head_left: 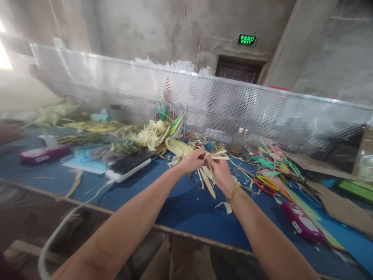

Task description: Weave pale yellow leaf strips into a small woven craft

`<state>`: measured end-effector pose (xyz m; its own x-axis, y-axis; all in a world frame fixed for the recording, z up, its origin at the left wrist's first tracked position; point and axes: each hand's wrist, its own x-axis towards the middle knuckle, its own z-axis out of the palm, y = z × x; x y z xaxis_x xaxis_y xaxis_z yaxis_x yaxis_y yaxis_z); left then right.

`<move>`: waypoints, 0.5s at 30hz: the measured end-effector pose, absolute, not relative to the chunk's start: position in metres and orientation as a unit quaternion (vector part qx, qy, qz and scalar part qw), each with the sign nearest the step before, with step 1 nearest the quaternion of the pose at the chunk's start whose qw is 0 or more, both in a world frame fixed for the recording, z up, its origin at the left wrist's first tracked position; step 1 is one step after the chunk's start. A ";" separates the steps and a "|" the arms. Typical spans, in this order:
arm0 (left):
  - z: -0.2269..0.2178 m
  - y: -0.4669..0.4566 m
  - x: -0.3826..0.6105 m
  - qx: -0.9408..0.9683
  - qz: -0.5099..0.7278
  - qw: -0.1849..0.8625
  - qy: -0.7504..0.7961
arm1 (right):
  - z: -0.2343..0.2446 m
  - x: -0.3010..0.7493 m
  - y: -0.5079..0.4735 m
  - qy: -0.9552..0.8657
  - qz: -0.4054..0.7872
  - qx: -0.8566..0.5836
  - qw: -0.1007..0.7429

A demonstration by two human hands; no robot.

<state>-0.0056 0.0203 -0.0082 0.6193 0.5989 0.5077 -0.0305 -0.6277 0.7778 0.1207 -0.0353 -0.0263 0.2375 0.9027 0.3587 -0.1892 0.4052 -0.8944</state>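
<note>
Both my hands meet above the blue table [180,206], closed on a small bundle of pale dried leaf strips [210,171]. My left hand [192,160] pinches the top of the bundle, where short strip ends stick out to the right. My right hand [220,173], with a gold bracelet on the wrist, grips the same strips from the right; their loose ends hang down below the fingers toward the tabletop.
A heap of pale husks and coloured strips [159,130] lies behind my hands. A phone on a white power bank [128,166] sits left, red scissors [265,184] and a pink device [303,223] right. A perforated metal screen [233,105] backs the table; a small jar [239,140] stands by it.
</note>
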 end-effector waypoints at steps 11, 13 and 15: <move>-0.010 0.004 0.003 0.601 0.426 0.636 0.229 | -0.024 0.120 -0.036 -0.496 0.338 -0.389 0.699; -0.010 0.005 0.003 0.584 0.420 0.654 0.234 | -0.024 0.120 -0.036 -0.493 0.342 -0.383 0.703; -0.010 0.007 0.003 0.557 0.421 0.675 0.237 | -0.023 0.121 -0.036 -0.484 0.352 -0.383 0.704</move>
